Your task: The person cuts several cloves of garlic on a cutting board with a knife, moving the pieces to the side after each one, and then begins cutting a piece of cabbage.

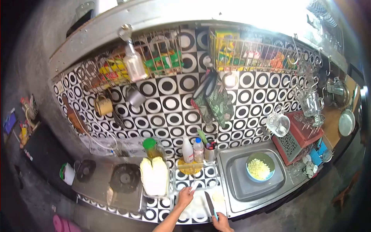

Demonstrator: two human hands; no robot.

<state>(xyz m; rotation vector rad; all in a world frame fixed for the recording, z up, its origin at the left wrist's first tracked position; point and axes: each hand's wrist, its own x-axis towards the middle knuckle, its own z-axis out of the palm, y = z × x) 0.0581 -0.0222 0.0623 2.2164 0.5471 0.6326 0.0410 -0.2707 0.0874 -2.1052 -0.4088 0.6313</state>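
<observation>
My right hand (222, 223) grips a knife (210, 202) by its light-blue handle, its dark blade angled up and left over a white cutting board (198, 207). At the board's far left edge, my left hand (185, 197) is closed, fingertips pinched around a small white piece (194, 186) whose kind is unclear. A pale, cream-coloured chunk (218, 197) lies to the right of the blade. In the sink to the right, a bowl (274, 163) holds a heap of finely chopped pale-yellow pieces (259, 169).
Left of the board lie large pale-yellow pieces (154, 176) on a tray, beside a gas stove (124, 178). Behind stand a white bottle (188, 151), a blue-capped bottle (198, 150) and a green-lidded jar (150, 144). A red dish rack (299, 129) borders the steel sink (233, 191).
</observation>
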